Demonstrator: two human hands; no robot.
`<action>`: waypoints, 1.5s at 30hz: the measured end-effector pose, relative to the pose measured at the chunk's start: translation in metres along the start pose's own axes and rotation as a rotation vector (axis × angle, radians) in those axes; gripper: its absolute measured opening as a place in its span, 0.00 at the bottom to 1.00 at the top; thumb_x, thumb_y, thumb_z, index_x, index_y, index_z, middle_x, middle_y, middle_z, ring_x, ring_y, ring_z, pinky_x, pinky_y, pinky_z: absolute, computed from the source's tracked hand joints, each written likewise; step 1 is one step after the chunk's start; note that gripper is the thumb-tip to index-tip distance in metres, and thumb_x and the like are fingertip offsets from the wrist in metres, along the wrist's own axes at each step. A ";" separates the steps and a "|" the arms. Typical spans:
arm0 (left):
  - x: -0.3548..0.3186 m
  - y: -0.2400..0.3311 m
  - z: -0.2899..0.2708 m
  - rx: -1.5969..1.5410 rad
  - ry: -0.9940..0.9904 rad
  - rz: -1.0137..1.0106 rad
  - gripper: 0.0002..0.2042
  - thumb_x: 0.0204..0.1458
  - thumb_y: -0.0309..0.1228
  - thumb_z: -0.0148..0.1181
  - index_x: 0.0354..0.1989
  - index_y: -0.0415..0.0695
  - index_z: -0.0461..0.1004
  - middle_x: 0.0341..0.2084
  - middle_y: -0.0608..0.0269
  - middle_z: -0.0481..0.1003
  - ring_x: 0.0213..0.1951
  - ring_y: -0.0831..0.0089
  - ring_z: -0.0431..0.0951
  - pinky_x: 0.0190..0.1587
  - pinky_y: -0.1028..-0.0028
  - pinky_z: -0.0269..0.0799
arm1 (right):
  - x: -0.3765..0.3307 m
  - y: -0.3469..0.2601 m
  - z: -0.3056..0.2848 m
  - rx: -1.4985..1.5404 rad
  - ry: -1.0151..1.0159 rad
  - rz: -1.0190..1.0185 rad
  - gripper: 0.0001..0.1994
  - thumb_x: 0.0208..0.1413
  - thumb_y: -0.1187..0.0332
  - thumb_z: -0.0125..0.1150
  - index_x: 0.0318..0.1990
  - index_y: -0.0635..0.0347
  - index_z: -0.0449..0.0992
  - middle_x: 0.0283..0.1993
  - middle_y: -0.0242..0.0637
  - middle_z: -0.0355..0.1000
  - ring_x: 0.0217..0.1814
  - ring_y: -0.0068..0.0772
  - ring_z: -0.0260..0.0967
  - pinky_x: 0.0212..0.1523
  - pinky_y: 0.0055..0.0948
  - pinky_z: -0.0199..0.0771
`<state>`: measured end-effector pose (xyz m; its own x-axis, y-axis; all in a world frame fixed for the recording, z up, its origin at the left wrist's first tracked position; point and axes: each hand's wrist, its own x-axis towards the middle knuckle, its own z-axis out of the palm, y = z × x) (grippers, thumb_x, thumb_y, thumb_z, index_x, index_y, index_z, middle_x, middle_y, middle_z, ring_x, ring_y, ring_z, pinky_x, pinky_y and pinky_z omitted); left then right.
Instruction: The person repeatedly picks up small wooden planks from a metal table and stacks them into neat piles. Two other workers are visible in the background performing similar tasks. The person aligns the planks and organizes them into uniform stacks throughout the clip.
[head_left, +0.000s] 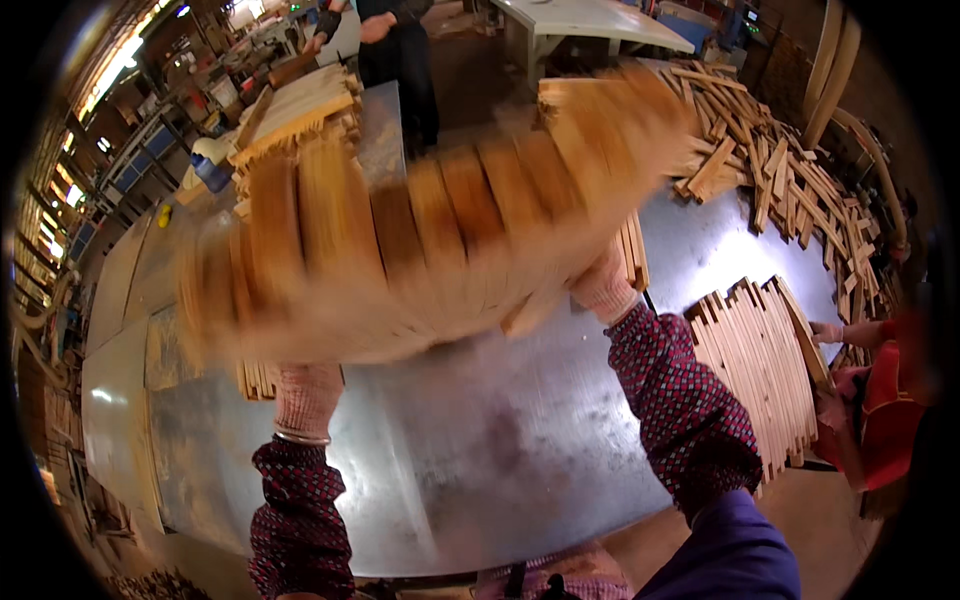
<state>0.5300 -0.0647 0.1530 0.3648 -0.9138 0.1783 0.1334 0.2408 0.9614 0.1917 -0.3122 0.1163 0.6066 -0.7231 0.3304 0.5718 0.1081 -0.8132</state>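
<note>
A long row of wooden slats (430,270), packed side by side and smeared by motion, is held up above the metal table (480,430). My left hand (308,395), in a pale pink knit glove, grips it low on the left side. My right hand (605,285), gloved alike, holds it toward the right end. Both hands' fingers are hidden by the wood. The row sags in the middle, its right end raised higher. Behind it, more slats show below its left part and beside my right wrist.
A loose heap of wooden strips (770,160) lies at the far right. Nearer, another person in red touches an aligned stack of slats (755,370). At the far left sit another slat stack (300,105) and a blue bottle (208,172). Someone in dark clothes (398,70) stands behind the table.
</note>
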 end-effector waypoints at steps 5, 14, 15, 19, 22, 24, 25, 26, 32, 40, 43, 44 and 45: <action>-0.023 -0.062 -0.016 0.153 0.104 -0.239 0.23 0.62 0.35 0.53 0.63 0.38 0.64 0.50 0.53 0.76 0.52 0.65 0.75 0.55 0.65 0.75 | -0.004 0.067 0.029 0.112 0.271 0.413 0.27 0.64 0.61 0.55 0.68 0.59 0.61 0.66 0.45 0.62 0.65 0.34 0.63 0.62 0.30 0.68; -0.080 -0.215 -0.034 -0.185 0.314 -0.647 0.42 0.46 0.23 0.55 0.74 0.43 0.45 0.64 0.53 0.63 0.61 0.59 0.70 0.60 0.64 0.72 | -0.134 0.212 -0.042 -1.078 0.030 0.053 0.35 0.61 0.69 0.54 0.73 0.65 0.48 0.77 0.50 0.46 0.79 0.44 0.44 0.72 0.31 0.53; -0.081 -0.215 -0.034 -0.188 0.331 -0.670 0.43 0.46 0.22 0.54 0.74 0.43 0.45 0.65 0.52 0.62 0.61 0.58 0.70 0.60 0.64 0.72 | -0.132 0.209 -0.038 -0.974 0.039 0.088 0.35 0.61 0.66 0.54 0.73 0.66 0.48 0.77 0.52 0.47 0.78 0.49 0.46 0.70 0.34 0.57; -0.071 -0.207 -0.022 -0.036 0.182 -0.466 0.41 0.52 0.31 0.57 0.74 0.41 0.45 0.70 0.47 0.52 0.68 0.58 0.59 0.68 0.63 0.60 | -0.134 0.197 -0.053 -1.510 -0.138 -0.046 0.34 0.61 0.63 0.55 0.71 0.66 0.51 0.74 0.56 0.50 0.73 0.63 0.52 0.65 0.43 0.66; -0.068 -0.201 -0.039 0.516 0.092 -0.434 0.39 0.54 0.42 0.56 0.73 0.42 0.48 0.72 0.47 0.47 0.71 0.54 0.50 0.71 0.61 0.50 | -0.121 0.197 -0.041 -1.659 -0.181 -0.202 0.32 0.61 0.63 0.56 0.69 0.65 0.55 0.71 0.54 0.57 0.69 0.67 0.56 0.62 0.48 0.68; -0.060 -0.203 -0.046 1.034 -0.031 -0.456 0.39 0.55 0.48 0.54 0.72 0.42 0.51 0.72 0.47 0.45 0.72 0.50 0.45 0.72 0.60 0.46 | -0.119 0.192 -0.035 -1.571 -0.076 -0.037 0.31 0.61 0.63 0.56 0.69 0.65 0.57 0.69 0.53 0.60 0.69 0.66 0.57 0.62 0.47 0.68; -0.060 -0.205 -0.052 1.297 -0.099 -0.469 0.39 0.55 0.50 0.53 0.72 0.42 0.52 0.72 0.47 0.44 0.72 0.49 0.43 0.72 0.59 0.44 | -0.118 0.191 -0.033 -1.539 -0.057 -0.025 0.31 0.61 0.62 0.56 0.68 0.66 0.58 0.69 0.53 0.60 0.69 0.65 0.57 0.62 0.47 0.68; -0.060 -0.208 -0.058 1.280 -0.095 -0.458 0.39 0.54 0.52 0.53 0.71 0.43 0.53 0.72 0.46 0.45 0.72 0.48 0.41 0.73 0.58 0.41 | -0.116 0.194 -0.031 -1.499 -0.037 -0.015 0.30 0.61 0.62 0.56 0.68 0.66 0.58 0.69 0.53 0.60 0.69 0.64 0.57 0.62 0.47 0.68; -0.068 -0.216 -0.054 1.115 0.068 -0.387 0.37 0.59 0.48 0.55 0.72 0.42 0.53 0.71 0.48 0.54 0.72 0.55 0.52 0.72 0.65 0.48 | -0.135 0.198 -0.024 -1.195 0.378 0.245 0.25 0.65 0.63 0.51 0.67 0.66 0.63 0.60 0.51 0.72 0.60 0.48 0.71 0.61 0.34 0.69; -0.189 -0.208 -0.059 -0.252 0.377 -0.557 0.29 0.68 0.43 0.42 0.73 0.41 0.51 0.70 0.52 0.56 0.71 0.63 0.55 0.71 0.67 0.50 | -0.219 0.146 0.039 -0.446 0.934 0.563 0.23 0.66 0.66 0.52 0.65 0.68 0.65 0.57 0.41 0.72 0.55 0.30 0.69 0.58 0.28 0.70; -0.232 -0.177 -0.036 -0.301 0.514 -0.689 0.31 0.66 0.45 0.47 0.73 0.43 0.52 0.70 0.54 0.56 0.68 0.63 0.60 0.68 0.66 0.58 | -0.257 0.126 0.081 -0.516 0.978 0.573 0.23 0.65 0.69 0.53 0.64 0.70 0.65 0.55 0.38 0.73 0.53 0.27 0.70 0.57 0.28 0.70; -0.243 -0.170 -0.024 -0.257 0.608 -0.749 0.29 0.67 0.45 0.45 0.72 0.45 0.54 0.69 0.55 0.58 0.66 0.64 0.62 0.67 0.64 0.60 | -0.271 0.123 0.096 -0.542 0.921 0.627 0.22 0.64 0.70 0.55 0.63 0.69 0.67 0.54 0.38 0.74 0.52 0.26 0.70 0.56 0.26 0.71; -0.253 -0.164 -0.015 -0.215 0.697 -0.806 0.27 0.67 0.44 0.43 0.71 0.47 0.56 0.67 0.57 0.60 0.64 0.64 0.64 0.65 0.63 0.62 | -0.281 0.120 0.113 -0.571 0.865 0.674 0.21 0.63 0.72 0.57 0.62 0.68 0.69 0.54 0.39 0.74 0.52 0.25 0.71 0.55 0.24 0.72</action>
<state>0.4295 0.1320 -0.0533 0.5316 -0.4589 -0.7120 0.7019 -0.2319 0.6735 0.1521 -0.0194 -0.0200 -0.0019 -0.8749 -0.4842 -0.1683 0.4776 -0.8623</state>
